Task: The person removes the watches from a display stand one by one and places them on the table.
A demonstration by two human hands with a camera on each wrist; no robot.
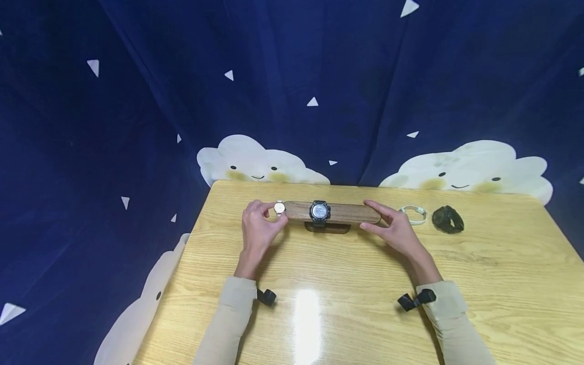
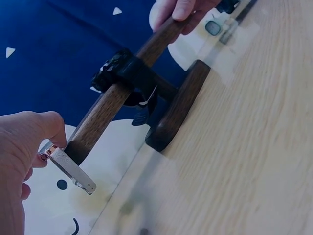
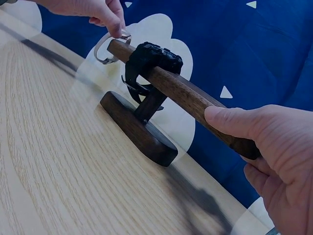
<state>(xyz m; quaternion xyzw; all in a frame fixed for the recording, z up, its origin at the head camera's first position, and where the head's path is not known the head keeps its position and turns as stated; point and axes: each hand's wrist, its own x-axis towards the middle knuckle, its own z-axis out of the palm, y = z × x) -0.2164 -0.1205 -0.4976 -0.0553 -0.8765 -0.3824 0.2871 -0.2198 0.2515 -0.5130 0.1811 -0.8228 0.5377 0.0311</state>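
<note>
A wooden watch stand with a long bar on a short post and base stands near the table's back edge. Around the middle of its bar hangs a black digital watch. My left hand pinches a small white-strapped watch by its case, right at the bar's left end. In the right wrist view, that watch's looped strap overlaps the bar's tip. My right hand grips the bar's right end, thumb on the near side.
Right of the stand lie a white-banded watch and a dark watch on the wooden table. Behind the table hangs a blue curtain with white clouds and triangles.
</note>
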